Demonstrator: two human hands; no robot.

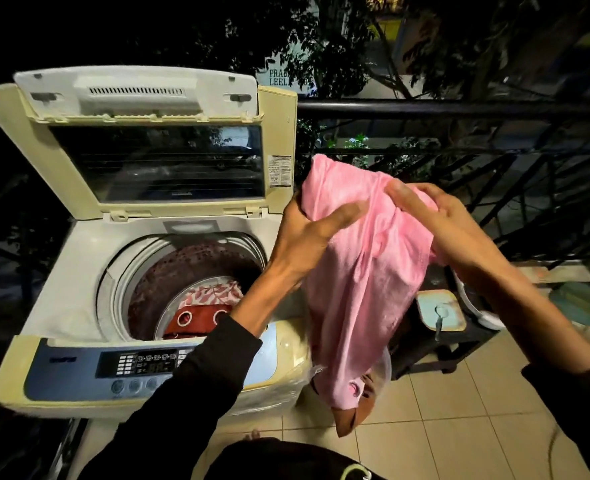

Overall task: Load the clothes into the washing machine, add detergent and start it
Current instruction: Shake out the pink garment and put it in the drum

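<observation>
head view. both hands up, to the right of the washing machine (78, 265), gripping one pink garment (362, 271) between them. left hand (307, 237) closed on the garment's upper left edge, thumb laid across the front of the cloth, fingers hidden behind it. right hand (435, 216) pinching a bunched fold at the upper right, fingers curled into the fabric. garment hangs with its long axis near vertical, top corner pointing up toward the railing (459, 109), lower end trailing down past the machine's front right corner, above the tiled floor (459, 427). a brown piece of cloth (347, 419) shows at the bottom end; whether joined to the pink one, cannot tell.

machine lid (148, 147) stands open, tilted back. drum (182, 271) already holds clothes: a pink-and-white leaf-print cloth (213, 292) and, in front of it, a red cloth with white rings (196, 322). control panel (141, 363) along the front edge, partly covered by the left black sleeve (196, 393).

right of the machine, a low dark stand (435, 348) carries a pale blue lidded tub (440, 311).
</observation>
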